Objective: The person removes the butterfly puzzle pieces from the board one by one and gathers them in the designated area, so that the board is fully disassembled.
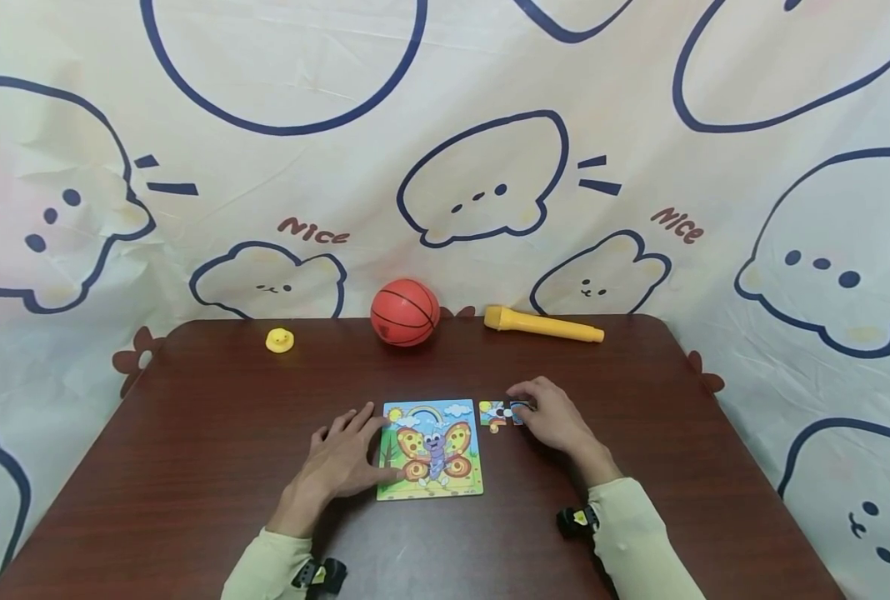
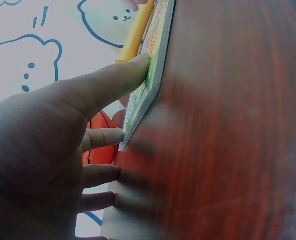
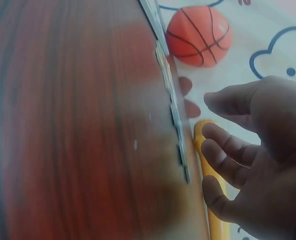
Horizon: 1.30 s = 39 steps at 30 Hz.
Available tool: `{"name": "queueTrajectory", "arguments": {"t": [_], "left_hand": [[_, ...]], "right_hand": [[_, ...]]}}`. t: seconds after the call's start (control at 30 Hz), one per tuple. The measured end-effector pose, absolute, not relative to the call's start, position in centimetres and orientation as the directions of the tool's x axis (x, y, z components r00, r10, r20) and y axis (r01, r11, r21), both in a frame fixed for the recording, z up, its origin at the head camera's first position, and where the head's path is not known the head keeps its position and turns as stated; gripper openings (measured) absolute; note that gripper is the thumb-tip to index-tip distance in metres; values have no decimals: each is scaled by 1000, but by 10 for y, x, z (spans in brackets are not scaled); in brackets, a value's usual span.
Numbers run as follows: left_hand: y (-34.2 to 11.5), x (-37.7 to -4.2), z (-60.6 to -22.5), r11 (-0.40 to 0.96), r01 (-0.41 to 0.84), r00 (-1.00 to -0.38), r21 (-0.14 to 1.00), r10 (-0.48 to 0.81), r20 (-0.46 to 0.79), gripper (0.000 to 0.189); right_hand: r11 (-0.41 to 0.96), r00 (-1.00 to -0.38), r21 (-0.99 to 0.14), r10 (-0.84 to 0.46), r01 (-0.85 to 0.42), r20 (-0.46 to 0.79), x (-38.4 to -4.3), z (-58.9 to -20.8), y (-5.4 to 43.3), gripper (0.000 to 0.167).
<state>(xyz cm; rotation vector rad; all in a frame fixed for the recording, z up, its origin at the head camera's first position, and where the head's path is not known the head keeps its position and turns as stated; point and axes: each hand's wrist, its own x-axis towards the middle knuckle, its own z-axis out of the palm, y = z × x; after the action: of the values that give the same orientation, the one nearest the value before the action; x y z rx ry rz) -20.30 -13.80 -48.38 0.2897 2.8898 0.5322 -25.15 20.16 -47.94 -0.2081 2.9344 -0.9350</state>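
Observation:
A square butterfly jigsaw puzzle point(image 1: 452, 483) lies flat on the table. My left hand point(image 1: 340, 462) is spread at its left side; in the left wrist view the thumb point(image 2: 132, 70) rests on the puzzle's face and the fingers reach along its edge. Right of the puzzle lie loose jigsaw pieces point(image 1: 492, 411), partly hidden under my right hand point(image 1: 557, 423). The right wrist view has those pieces point(image 3: 170, 95) flat on the table, while the right hand point(image 3: 260, 150) hovers over them with bent fingers apart from the thumb and nothing between them.
Along the back of the brown table point(image 1: 212, 467) sit a small yellow rubber duck point(image 1: 280, 340), a red toy basketball point(image 1: 405, 312) and a yellow toy microphone point(image 1: 544, 324). A printed cloth point(image 1: 482, 67) hangs behind the table.

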Motion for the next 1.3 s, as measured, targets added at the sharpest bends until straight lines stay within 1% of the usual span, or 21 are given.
{"name": "queueTrajectory", "arguments": {"t": [0.17, 0.33, 0.57, 0.77, 1.03, 1.3], "left_hand": [[-138, -204, -483, 917, 154, -962, 369, 223, -155, 93], [-137, -202, -483, 920, 143, -963, 365, 215, -162, 94], [-137, -200, -484, 921, 141, -964, 363, 211, -160, 95], [-136, -203, -484, 922, 139, -965, 360, 208, -160, 95], [-136, -203, -483, 924, 133, -964, 358, 205, -169, 94], [-135, -204, -483, 926, 128, -964, 356, 201, -175, 95]], "right_hand": [[798, -983, -585, -181, -145, -4, -255, -476, 187, 25], [800, -974, -573, -226, -178, -12, -253, -477, 173, 22], [827, -948, -491, -318, -275, -4, -251, -481, 151, 22], [814, -916, -450, -399, -368, 26, -251, -481, 137, 20], [815, -906, -445, -422, -371, -18, -247, -479, 126, 19], [820, -896, -426, -441, -381, -46, -249, -481, 117, 21]]}}
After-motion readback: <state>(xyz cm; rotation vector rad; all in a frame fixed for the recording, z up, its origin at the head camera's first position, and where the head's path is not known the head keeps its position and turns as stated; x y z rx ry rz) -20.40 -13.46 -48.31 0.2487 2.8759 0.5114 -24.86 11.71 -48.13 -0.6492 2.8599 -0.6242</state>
